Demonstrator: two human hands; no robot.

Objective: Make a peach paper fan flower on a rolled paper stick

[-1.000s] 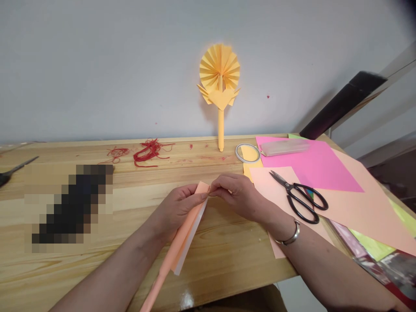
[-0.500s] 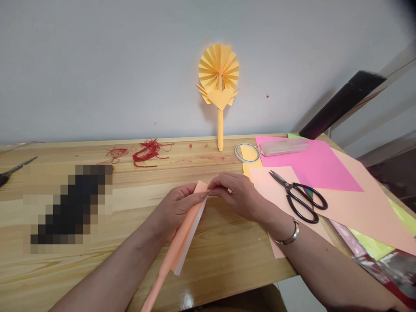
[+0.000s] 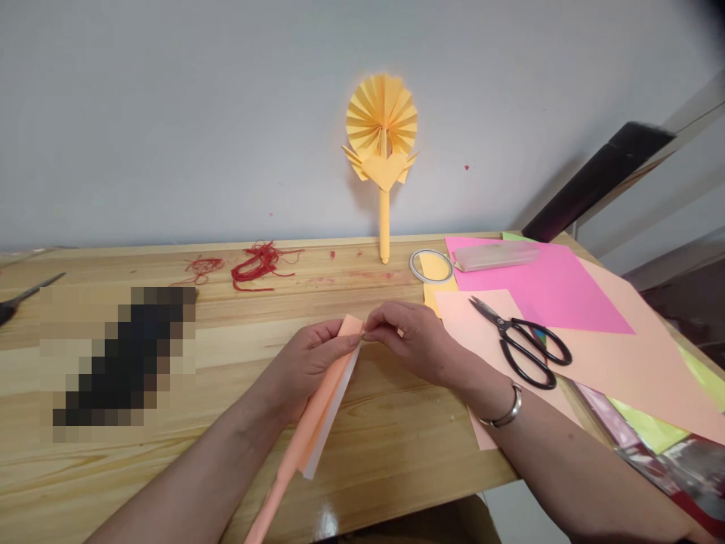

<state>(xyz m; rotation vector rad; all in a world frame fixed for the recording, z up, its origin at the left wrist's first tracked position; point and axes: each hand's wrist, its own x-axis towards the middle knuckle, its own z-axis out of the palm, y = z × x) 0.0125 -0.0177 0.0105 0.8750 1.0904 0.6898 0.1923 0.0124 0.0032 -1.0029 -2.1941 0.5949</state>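
My left hand (image 3: 311, 363) is closed around a peach folded paper strip (image 3: 330, 393), thumb on top. A white strip, perhaps tape backing, runs along the paper's right edge. My right hand (image 3: 411, 340) pinches the upper right corner of this paper, thumb against fingers; the exact bit between them is too small to make out. From the paper's lower end a thin peach rolled paper stick (image 3: 277, 499) slants down out of view; whether the two are joined cannot be told. Both hands are above the table's front middle.
A yellow paper fan (image 3: 382, 121) leans on the wall. Red thread (image 3: 260, 264), a tape roll (image 3: 411, 266) and black-handled scissors (image 3: 529, 368) lie on the wooden table (image 3: 226, 340). Pink paper (image 3: 572, 295) and peach sheets cover the right side. A blurred dark object (image 3: 124, 363) lies left.
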